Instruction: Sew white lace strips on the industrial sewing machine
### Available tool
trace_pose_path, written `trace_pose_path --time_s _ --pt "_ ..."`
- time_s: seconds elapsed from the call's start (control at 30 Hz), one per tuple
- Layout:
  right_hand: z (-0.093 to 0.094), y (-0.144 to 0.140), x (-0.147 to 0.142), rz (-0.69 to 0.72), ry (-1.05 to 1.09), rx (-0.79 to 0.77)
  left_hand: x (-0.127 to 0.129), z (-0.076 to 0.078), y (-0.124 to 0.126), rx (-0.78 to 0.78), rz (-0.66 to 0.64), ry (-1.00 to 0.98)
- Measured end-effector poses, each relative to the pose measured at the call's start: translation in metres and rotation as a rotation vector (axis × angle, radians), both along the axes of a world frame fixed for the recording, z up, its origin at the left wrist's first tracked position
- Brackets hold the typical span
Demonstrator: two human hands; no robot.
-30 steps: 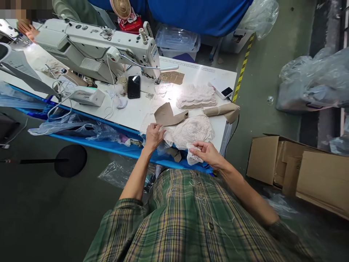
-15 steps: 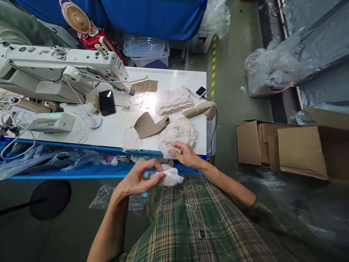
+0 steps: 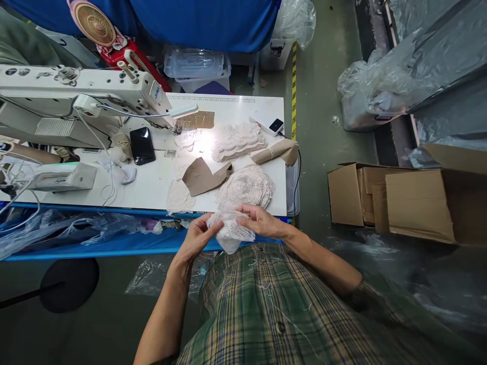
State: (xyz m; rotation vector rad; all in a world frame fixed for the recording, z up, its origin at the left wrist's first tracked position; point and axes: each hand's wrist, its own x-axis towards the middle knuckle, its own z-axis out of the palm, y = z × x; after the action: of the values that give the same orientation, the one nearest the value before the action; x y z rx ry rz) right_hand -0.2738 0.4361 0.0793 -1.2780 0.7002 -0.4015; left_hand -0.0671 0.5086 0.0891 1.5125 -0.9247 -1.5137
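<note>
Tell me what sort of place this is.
Most likely a garment sewing workshop: an industrial sewing machine stands on the white worktable, stacks of lace pieces lie beside it, and both hands hold a lace piece.

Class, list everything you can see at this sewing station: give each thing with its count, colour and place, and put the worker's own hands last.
sewing machine: one, white, table's left
table: one, white, centre
phone: one, black, beside the machine
lace stack: one, cream, table's far right
lace pile: one, cream, table's near edge
paper pattern: one, brown, left of the lace pile
paper roll: one, brown, table's right edge
small device: one, white, far right corner
fan: one, pink, behind the machine
plastic box: one, clear, behind the table
cardboard boxes: several, brown, floor at right
lace piece: one, white, held in both hands
left hand: grips the lace piece
right hand: grips the lace piece
</note>
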Motion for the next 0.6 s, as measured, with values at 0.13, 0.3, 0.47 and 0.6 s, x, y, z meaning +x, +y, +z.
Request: trace_pose_path --time_s 0.13,0.3,0.47,0.6 --pt "-0.018 -0.026 -0.012 -0.294 0.309 -0.367 0.034 -0.021 -0.039 -0.123 -0.002 -0.369" --pt "-0.037 -0.056 -0.019 -0.523 0.572 -0.572 0.068 -0.054 -0.082 -0.334 -0.087 -0.901" --pt "-0.047 -0.059 -0.016 -0.542 0.655 -0.664 0.056 -0.054 -0.081 -0.485 -0.04 -1.146" --pt "-0.043 -0.058 -0.018 -0.508 0.654 -0.724 0.024 -0.031 -0.083 -0.626 -0.027 -0.974"
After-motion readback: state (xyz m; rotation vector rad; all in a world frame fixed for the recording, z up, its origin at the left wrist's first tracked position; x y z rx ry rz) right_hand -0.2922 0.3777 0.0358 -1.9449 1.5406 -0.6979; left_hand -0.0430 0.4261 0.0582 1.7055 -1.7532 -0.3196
